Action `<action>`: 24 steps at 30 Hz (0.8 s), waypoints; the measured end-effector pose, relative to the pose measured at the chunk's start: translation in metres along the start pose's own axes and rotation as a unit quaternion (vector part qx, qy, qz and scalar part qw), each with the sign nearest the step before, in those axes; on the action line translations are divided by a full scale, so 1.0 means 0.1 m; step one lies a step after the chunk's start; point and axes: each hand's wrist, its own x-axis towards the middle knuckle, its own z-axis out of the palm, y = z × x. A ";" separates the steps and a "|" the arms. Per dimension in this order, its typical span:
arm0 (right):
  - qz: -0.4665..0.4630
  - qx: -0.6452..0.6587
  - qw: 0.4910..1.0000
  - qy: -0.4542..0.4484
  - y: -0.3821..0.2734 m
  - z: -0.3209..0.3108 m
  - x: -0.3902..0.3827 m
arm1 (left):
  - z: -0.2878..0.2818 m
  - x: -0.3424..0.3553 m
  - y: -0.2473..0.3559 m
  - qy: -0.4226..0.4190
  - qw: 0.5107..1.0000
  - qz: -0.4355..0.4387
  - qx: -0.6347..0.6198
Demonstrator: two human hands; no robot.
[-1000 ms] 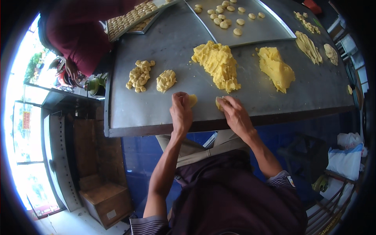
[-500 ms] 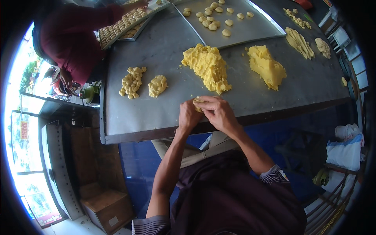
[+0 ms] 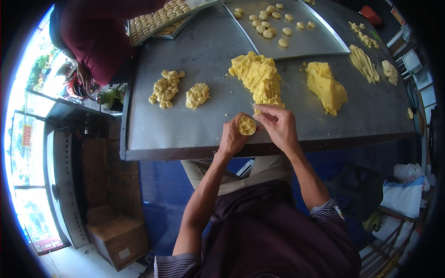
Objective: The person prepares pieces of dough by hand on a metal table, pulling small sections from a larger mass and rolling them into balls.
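Observation:
My left hand (image 3: 233,135) is closed around a round dough piece (image 3: 246,125) with yellow filling showing in its open top. Just right of it, my right hand (image 3: 279,125) has its fingertips pinched on a bit of yellow filling at the near end of a rough yellow filling mound (image 3: 257,78). Both hands are over the near edge of the metal table (image 3: 185,132). To the left lie a heap of small dough pieces (image 3: 165,89) and a pale dough lump (image 3: 198,96). A second yellow filling block (image 3: 326,88) sits to the right.
Beyond the mounds is a metal tray (image 3: 320,44) with several round dough balls (image 3: 264,24). A co-worker in a maroon top (image 3: 99,44) stands at the far left beside a full tray (image 3: 160,21). Flattened dough (image 3: 364,64) lies far right.
My hands have come apart; the left now shows the filled dough face-up, while the right has reached to the filling mound's near end. The whole view has shifted slightly.

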 end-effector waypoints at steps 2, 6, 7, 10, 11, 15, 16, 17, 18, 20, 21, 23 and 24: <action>0.046 -0.045 0.997 -0.044 0.16 -0.02 0.06 | 0.02 0.01 -0.01 -0.009 1.000 0.016 -0.009; 0.069 -0.114 0.987 -0.088 0.36 0.01 0.18 | 0.06 0.01 -0.05 -0.028 0.997 0.068 0.010; -0.006 -0.202 0.977 -0.069 0.23 0.04 0.16 | 0.05 0.01 -0.07 -0.030 0.996 0.081 0.014; -0.119 -0.308 0.943 -0.038 0.11 0.08 0.07 | 0.12 0.03 -0.09 -0.021 0.997 0.068 0.018; -0.106 -0.278 0.953 -0.052 0.09 0.09 0.08 | 0.12 0.04 -0.09 -0.014 0.998 0.067 0.004; -0.087 -0.244 0.963 -0.078 0.03 0.07 0.05 | 0.10 -0.01 -0.06 -0.027 0.997 0.070 -0.003; -0.098 -0.254 0.959 -0.079 0.02 0.07 0.07 | 0.07 -0.01 -0.06 -0.035 0.996 0.076 0.012; -0.104 -0.263 0.958 -0.047 0.02 0.03 0.11 | 0.05 0.00 -0.06 -0.011 0.998 0.058 0.032; -0.110 -0.272 0.956 -0.016 0.05 -0.08 0.17 | 0.03 0.02 -0.06 0.013 0.998 0.040 0.052; -0.112 -0.318 0.941 0.030 0.18 -0.29 0.28 | 0.03 0.02 -0.08 0.041 0.999 0.006 0.001; -0.111 -0.355 0.927 0.046 0.34 -0.39 0.35 | 0.02 0.03 -0.08 0.044 0.997 -0.008 -0.070; -0.109 -0.388 0.914 0.055 0.41 -0.45 0.35 | 0.04 0.05 -0.07 0.059 0.979 -0.010 -0.197; -0.103 -0.387 0.915 0.047 0.44 -0.46 0.32 | 0.04 0.06 -0.14 0.058 0.967 -0.027 -0.248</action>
